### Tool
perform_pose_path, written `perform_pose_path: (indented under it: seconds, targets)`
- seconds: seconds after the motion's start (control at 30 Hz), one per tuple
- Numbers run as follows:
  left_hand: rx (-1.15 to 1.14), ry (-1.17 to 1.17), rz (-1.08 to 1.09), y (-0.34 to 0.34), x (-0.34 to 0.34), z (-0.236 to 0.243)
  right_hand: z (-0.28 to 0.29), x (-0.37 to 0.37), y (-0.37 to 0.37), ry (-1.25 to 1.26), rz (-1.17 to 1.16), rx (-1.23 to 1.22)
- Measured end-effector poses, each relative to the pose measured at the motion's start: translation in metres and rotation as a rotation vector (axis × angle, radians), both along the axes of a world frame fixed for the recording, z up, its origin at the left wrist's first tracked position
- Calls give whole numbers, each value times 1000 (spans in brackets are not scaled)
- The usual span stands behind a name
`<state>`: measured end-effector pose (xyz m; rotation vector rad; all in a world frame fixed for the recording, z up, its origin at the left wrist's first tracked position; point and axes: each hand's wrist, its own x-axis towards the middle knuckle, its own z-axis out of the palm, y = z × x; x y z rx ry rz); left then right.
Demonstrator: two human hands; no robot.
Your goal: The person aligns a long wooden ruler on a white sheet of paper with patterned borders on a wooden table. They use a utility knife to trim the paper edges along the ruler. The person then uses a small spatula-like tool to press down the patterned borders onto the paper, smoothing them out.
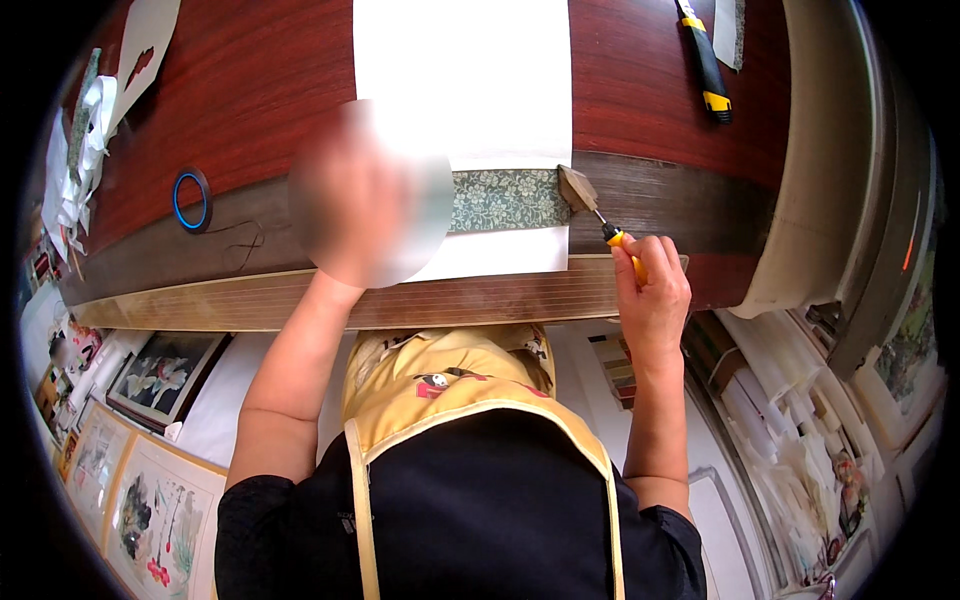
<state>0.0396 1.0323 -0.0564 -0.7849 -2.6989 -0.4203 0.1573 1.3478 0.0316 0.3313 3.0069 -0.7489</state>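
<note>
Nearest to us is our own yellow apron (pixel 450 385) over a black shirt (pixel 480 500), its pale straps running down over the dark cloth. Beyond it lies the desk (pixel 250 80), a long top of reddish-brown wood grain with a darker brown band along the near side and a lighter, finely lined strip at the near edge.

Below the near edge of the desk, framed flower paintings (pixel 165 370) lean on the floor to the left, and stacks of rolled and loose paper (pixel 800 440) crowd the right side of the room.

A white sheet of paper (pixel 460 80) reaches across the middle of the desk from the far edge to the near edge. Across it, over the dark band, runs a strip of green floral brocade (pixel 510 198), matte and woven-looking.

Our right hand (pixel 652 295) is closed in a fist round the yellow handle of a small flat iron (pixel 580 188); its thin metal shank leads to a brown wedge-shaped head that rests on the right end of the brocade strip. Our left hand (pixel 370 195) sits over the left part of the strip and paper, but it is blurred, so we cannot tell how open it is.

A ring of blue tape (pixel 191 200) lies toward the left end of the desk, with crumpled white paper scraps (pixel 80 150) beyond it. A black and yellow utility knife (pixel 705 60) lies near the far right corner.
</note>
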Motion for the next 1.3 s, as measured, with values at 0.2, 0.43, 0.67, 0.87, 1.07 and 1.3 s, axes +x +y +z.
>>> perform_pose_path:
  seconds: [0.2,0.43,0.67,0.87,1.07,1.3]
  targets:
    - [57,-121,83,0,6,-8,5,-7,-2,-26,7,-21]
    - [122,-210,85,-2,6,-8,5,-10,2,-35,-17,-58]
    - [206,-311,181,10,10,6,2,-12,-12,-30,12,-80]
    - [200,-305,185,10,9,6,3,-19,-21,-26,38,-99]
    - [195,-304,193,9,10,4,7,-24,-32,-52,63,-84]
    - [217,-322,194,9,9,7,3,-28,-56,-46,106,-52]
